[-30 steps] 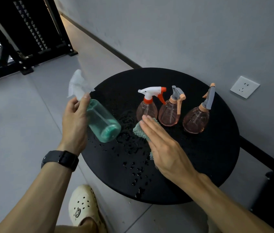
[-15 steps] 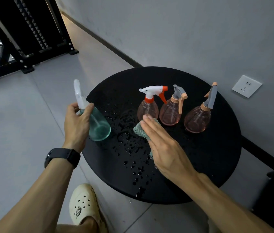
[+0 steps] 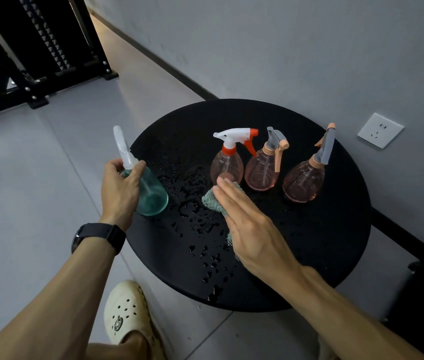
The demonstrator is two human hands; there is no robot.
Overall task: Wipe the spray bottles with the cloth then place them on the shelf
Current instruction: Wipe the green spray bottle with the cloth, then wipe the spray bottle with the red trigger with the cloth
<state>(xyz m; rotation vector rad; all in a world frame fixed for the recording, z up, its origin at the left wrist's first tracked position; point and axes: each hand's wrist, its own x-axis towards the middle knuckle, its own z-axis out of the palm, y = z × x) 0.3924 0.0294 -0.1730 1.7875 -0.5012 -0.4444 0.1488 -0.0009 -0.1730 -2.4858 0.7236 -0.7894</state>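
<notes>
Wet round worktop, four spray bottles, cloth under right hand.
Black shelf rack far left on floor; wall socket right. Three pink bottles stand in a row at back, just beyond the cloth. Left hand grips teal bottle at neck, tilted over worktop edge. Right hand flat, fingers straight, pressing cloth. Water droplets between.

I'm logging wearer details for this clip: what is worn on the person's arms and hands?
Both forearms are bare, with no sleeves or gloves in view. The left hand has a black smartwatch on a black band at its wrist. The right hand and its wrist wear nothing.
</notes>
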